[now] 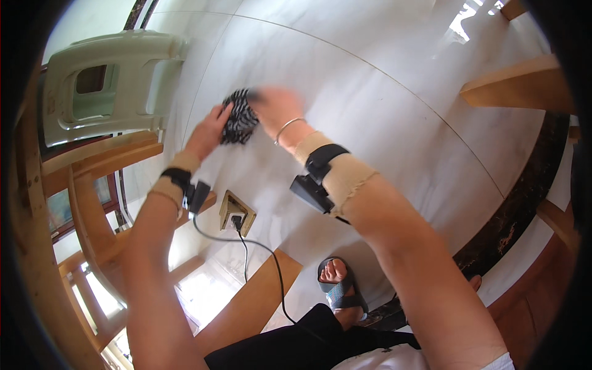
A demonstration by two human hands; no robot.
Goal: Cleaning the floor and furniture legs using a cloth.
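The white, grey-veined tile floor (382, 129) fills most of the scene. At the far left stands a pale green moulded plastic stool (137, 74); a flat, light brown wooden board (250, 302) lies nearer, left of a foot in a dark strapped sandal (338, 287).

Beyond these, the two hands are close together at a soft black-and-white striped cloth bundle (239, 120), in the far part of the scene, left of centre. The left hand (209, 131) has its fingers closed on the bundle's left edge. The right hand (279, 110) is at its right edge, too blurred to tell how firmly it grips; whether the bundle touches the floor is unclear too. If that right-hand hold is loose, a quick pull could slide the fabric free or let it fall open.

Nearer sits a raised brass-coloured floor socket (227, 209) with a black plug (237, 220). The thin black cable (216, 238) from the left wrist sags beside it, and could snag there if that arm swings low.
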